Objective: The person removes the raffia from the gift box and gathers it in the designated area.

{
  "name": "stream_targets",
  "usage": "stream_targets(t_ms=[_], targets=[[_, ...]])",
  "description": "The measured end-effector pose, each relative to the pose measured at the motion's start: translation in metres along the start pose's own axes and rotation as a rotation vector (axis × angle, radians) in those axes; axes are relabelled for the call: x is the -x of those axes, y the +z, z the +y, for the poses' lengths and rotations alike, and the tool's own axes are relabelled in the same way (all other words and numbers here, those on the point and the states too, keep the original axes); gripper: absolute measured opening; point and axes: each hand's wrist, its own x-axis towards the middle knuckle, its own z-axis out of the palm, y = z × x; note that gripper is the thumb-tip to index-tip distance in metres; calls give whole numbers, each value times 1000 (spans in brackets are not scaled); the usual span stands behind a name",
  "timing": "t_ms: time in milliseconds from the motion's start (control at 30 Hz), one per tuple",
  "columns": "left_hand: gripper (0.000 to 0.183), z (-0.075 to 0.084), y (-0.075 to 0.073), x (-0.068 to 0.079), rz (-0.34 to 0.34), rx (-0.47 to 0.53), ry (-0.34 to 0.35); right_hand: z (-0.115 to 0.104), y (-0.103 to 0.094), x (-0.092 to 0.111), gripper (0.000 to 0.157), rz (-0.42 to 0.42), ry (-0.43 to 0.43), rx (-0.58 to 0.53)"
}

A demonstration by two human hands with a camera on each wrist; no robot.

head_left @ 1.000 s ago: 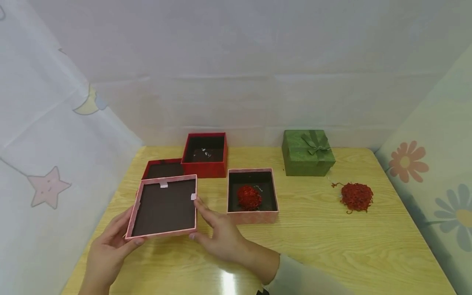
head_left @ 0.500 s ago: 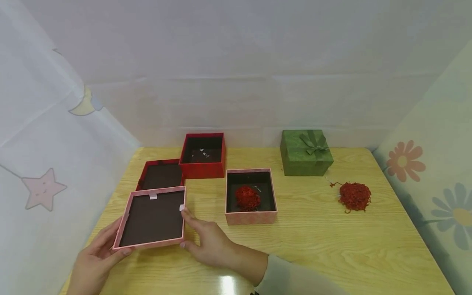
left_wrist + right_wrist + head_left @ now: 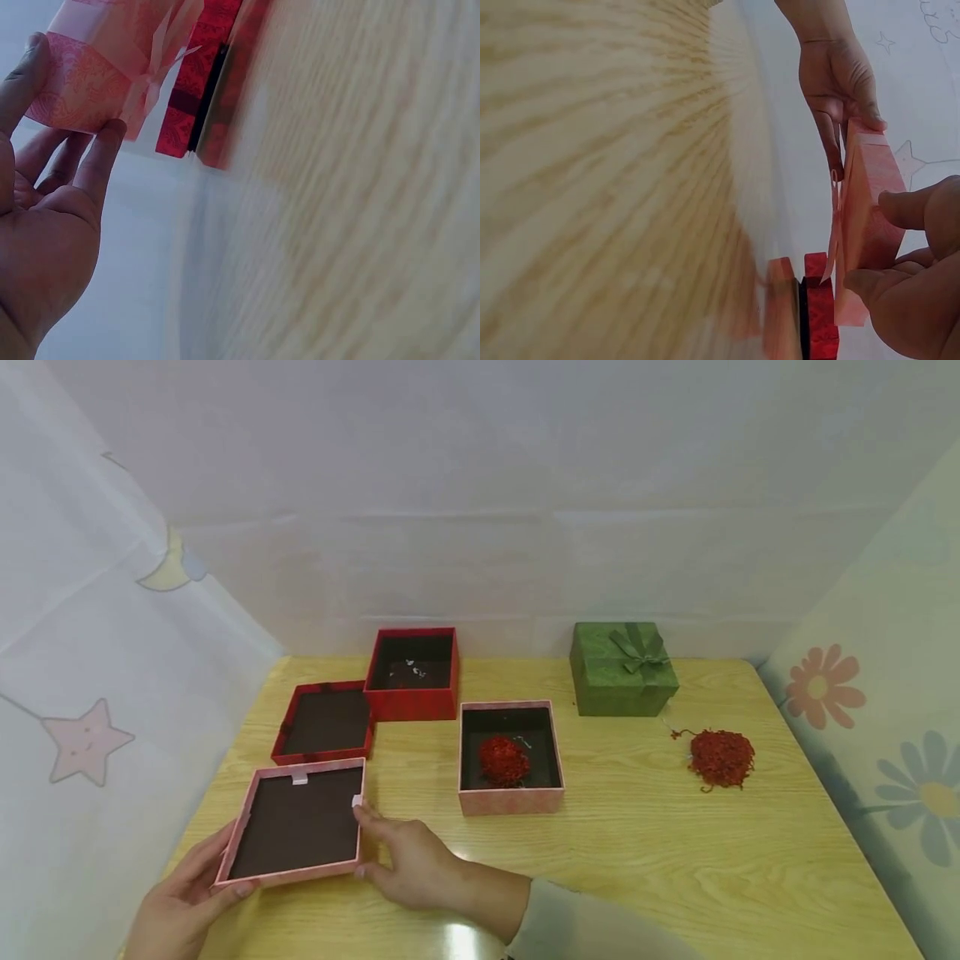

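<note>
Between both hands, a pink gift-box lid (image 3: 300, 827) is held with its dark inside facing up, above the table's left front. My left hand (image 3: 176, 897) grips its near left corner, thumb on the near wall and fingers behind. On the right wall, my right hand (image 3: 416, 864) pinches it with thumb and fingertips, close to a small white tab. A pink ribbon bow (image 3: 154, 67) hangs from the lid's underside in the left wrist view. The matching pink box (image 3: 512, 802) stands mid-table with a clump of red shredded filler (image 3: 502, 762) inside.
Just beyond the held lid lies a red lid (image 3: 326, 722), inside up, against an open red box (image 3: 412, 704) with white scraps in it. A closed green gift box (image 3: 611, 672) stands back right. Red shredded filler (image 3: 722, 760) is heaped at right. Cloth walls surround the table.
Both hands have carried the pink lid left and toward the body, uncovering more of the red lid behind it. The grip looks the same, and the boxes stay put.
</note>
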Motion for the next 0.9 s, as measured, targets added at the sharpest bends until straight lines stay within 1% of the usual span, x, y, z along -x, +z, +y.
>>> stream_targets(t_ms=[133, 233, 300, 400, 500, 533, 633, 700, 733, 800, 900], targets=[[78, -3, -6, 2, 31, -56, -63, -1, 4, -3, 76, -43, 15, 11], [78, -5, -10, 3, 25, -109, -118, -1, 7, -6, 76, -51, 16, 26], [79, -5, -14, 2, 16, -184, -156, 0, 10, -9, 75, -56, 20, 32], [79, -6, -21, 1, -4, -343, -195, 2, 14, -14, 74, -70, 33, 48], [83, -8, -28, -3, -33, -485, -276, 4, 18, -19, 74, -71, 35, 82], [86, -10, -30, -5, -46, -517, -300, 4, 20, -21, 75, -71, 32, 91], [92, -11, -38, -10, -92, -556, -383, 5, 23, -27, 75, -66, 31, 106], [94, -10, -41, -13, -120, -579, -399, 6, 25, -31, 75, -68, 38, 109], [95, -10, -43, -14, -129, -598, -391, 6, 26, -33, 75, -71, 44, 109], [98, -8, -45, -16, -146, -644, -398, 6, 29, -36, 73, -71, 54, 109], [100, -6, -48, -20, -153, -711, -388, 8, 33, -41, 72, -75, 59, 116]])
